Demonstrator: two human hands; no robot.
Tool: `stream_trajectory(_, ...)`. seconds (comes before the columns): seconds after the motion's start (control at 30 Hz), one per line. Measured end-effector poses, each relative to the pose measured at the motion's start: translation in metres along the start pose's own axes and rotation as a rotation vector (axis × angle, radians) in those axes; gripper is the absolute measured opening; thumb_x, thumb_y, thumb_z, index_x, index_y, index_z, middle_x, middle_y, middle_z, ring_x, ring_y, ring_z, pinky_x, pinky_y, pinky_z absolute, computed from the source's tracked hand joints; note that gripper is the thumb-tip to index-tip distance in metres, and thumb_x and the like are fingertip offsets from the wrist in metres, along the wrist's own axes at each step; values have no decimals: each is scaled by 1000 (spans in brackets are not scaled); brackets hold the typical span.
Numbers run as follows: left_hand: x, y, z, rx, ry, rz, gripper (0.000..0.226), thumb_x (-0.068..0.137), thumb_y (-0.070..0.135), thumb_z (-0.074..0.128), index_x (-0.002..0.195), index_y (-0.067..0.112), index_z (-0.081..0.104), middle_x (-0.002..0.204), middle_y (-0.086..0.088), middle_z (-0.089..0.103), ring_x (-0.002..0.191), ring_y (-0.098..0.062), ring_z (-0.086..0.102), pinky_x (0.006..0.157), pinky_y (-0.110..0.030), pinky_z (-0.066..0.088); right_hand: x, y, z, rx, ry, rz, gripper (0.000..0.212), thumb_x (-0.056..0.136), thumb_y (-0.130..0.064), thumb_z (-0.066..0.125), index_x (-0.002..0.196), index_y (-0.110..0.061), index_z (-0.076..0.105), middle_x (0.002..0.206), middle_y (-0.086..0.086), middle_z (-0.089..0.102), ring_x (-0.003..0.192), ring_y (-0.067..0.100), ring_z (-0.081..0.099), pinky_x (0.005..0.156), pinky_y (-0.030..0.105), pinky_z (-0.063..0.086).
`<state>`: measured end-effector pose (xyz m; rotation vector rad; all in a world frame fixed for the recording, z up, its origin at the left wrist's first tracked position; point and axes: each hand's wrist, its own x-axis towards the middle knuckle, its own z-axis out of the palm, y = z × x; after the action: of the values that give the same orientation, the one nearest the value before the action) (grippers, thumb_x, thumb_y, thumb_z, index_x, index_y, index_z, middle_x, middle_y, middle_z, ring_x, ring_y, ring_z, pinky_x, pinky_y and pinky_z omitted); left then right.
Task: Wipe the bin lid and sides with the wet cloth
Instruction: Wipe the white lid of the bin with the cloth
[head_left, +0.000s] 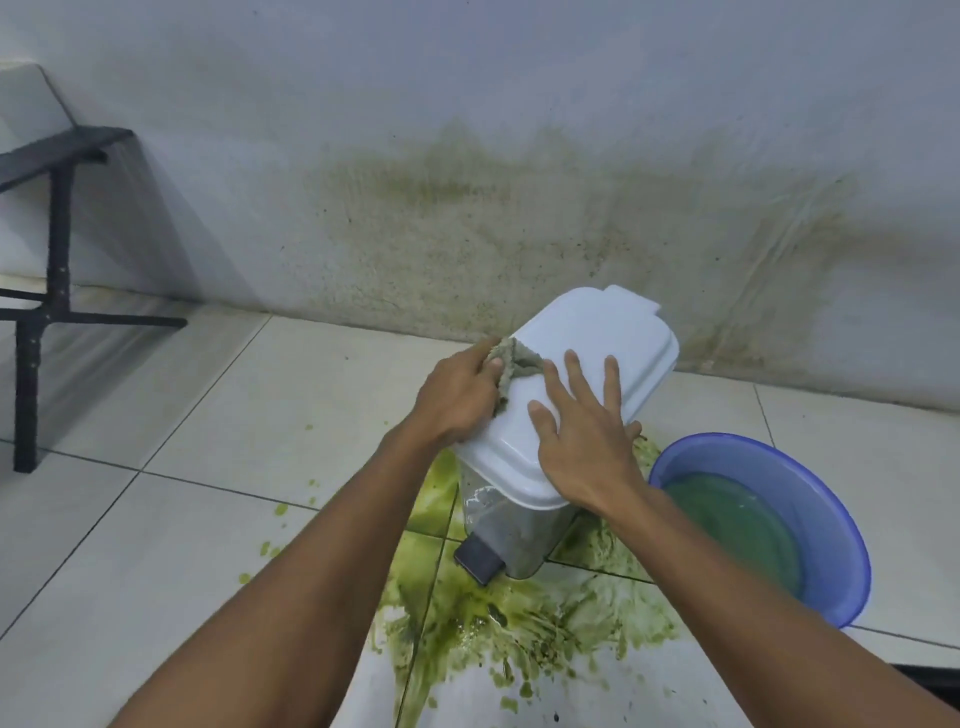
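- The bin (511, 540) stands on the tiled floor (156, 415), close to the wall (467, 156), just left of the bowl (810, 499).
- Its white lid (587, 332) is shut on top. The lid is longer than it is wide, and its long side runs from near the person away toward the wall, leaning a bit to the right.
- A dark pedal (480, 558) sticks out at the bottom of the bin and points toward the person.
- The left hand (457, 397) is at the left edge of the lid. Its fingers are curled tight around the cloth (511, 364) and press it on the lid.
- The right hand (587, 431) lies flat on top of the lid. Its fingers are spread wide and it holds nothing.
- The two hands are close but do not touch.
- There is one bin, one cloth and one blue bowl with greenish water in it.
- Green mess (519, 623) is spread on the floor around the bottom of the bin, and reaches the front of the bowl.
- The wall behind has green and brown stains.
- One black frame (41, 291) stands at the far left.
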<state>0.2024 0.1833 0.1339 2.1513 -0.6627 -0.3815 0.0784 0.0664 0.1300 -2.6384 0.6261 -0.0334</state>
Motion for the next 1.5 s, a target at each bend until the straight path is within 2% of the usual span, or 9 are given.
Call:
stream_trajectory(0.2, 46, 30, 6, 217, -213, 145, 52, 110, 29, 36, 161, 21, 28, 165, -1, 31, 151, -23, 31, 120, -34, 25, -4, 15, 3, 16, 52, -99, 71, 95, -62, 9, 159, -32, 14, 167, -17, -6, 150, 12, -26, 115, 71, 15)
stream_trajectory(0.3, 73, 46, 19, 323, -251, 214, 55, 111, 28, 33, 163, 18, 18, 169, -3, 19, 154, -23, 22, 120, -31, 19, -2, 6, 9, -47, 110, -68, 79, 89, -57, -3, 159, -29, 19, 168, -11, -2, 152, 17, -22, 113, 75, -4)
stream_trajectory(0.43, 113, 60, 40, 428, -317, 339, 54, 112, 28, 32, 163, 19, 17, 171, -2, 10, 158, -20, 7, 125, -36, 10, -8, -5, 14, -134, 258, -175, 77, 94, -52, 14, 155, -8, 33, 166, 12, 19, 156, 24, -1, 113, 72, -9)
stream_trajectory(0.57, 139, 75, 54, 552, -390, 480, 54, 112, 31, 30, 163, 21, 15, 171, 0, 9, 158, -17, 1, 127, -37, 3, -14, 0, 23, -138, 251, -266, 100, 88, -82, 26, 157, -9, 27, 167, 11, 15, 155, 28, 5, 115, 72, -1)
stream_trajectory(0.73, 153, 98, 84, 624, -433, 669, 51, 112, 36, 30, 161, 23, 27, 168, 0, 23, 156, -17, 14, 123, -32, 5, -10, 4, 27, -111, 292, -293, 102, 82, -85, 37, 153, -12, 37, 164, 5, 27, 155, 28, 11, 116, 71, 1)
stream_trajectory(0.97, 168, 95, 82, 658, -367, 487, 57, 109, 49, 26, 159, 22, 33, 164, -4, 35, 151, -25, 29, 124, -39, 18, -11, 32, 14, -83, 276, -479, 95, 75, -80, 55, 151, -25, 40, 163, -6, 30, 155, 21, 13, 117, 68, 6)
stream_trajectory(1.13, 145, 51, 34, 684, -204, 283, 58, 110, 46, 23, 162, 20, 23, 167, -6, 27, 153, -26, 23, 125, -39, 15, -7, 81, -31, 30, -11, -690, 94, 70, -69, 76, 151, -40, 38, 164, -16, 23, 155, 9, 6, 125, 46, -7)
stream_trajectory(1.3, 90, 21, 14, 739, -127, 232, 59, 110, 43, 20, 164, 21, 9, 171, -5, 8, 157, -25, 6, 126, -43, 5, -12, 74, -54, 38, -114, -498, 75, 85, -82, 38, 149, -42, 41, 160, -28, 21, 149, -9, 0, 126, 44, -4)
stream_trajectory(1.5, 36, 11, 3, 696, -282, 436, 62, 107, 50, 17, 163, 28, 1, 169, 5, -9, 157, -16, -14, 125, -34, -12, -57, -4, 6, -100, 182, -125, 81, 87, -58, 33, 150, -8, 42, 161, 10, 34, 153, 30, 18, 118, 63, 5)
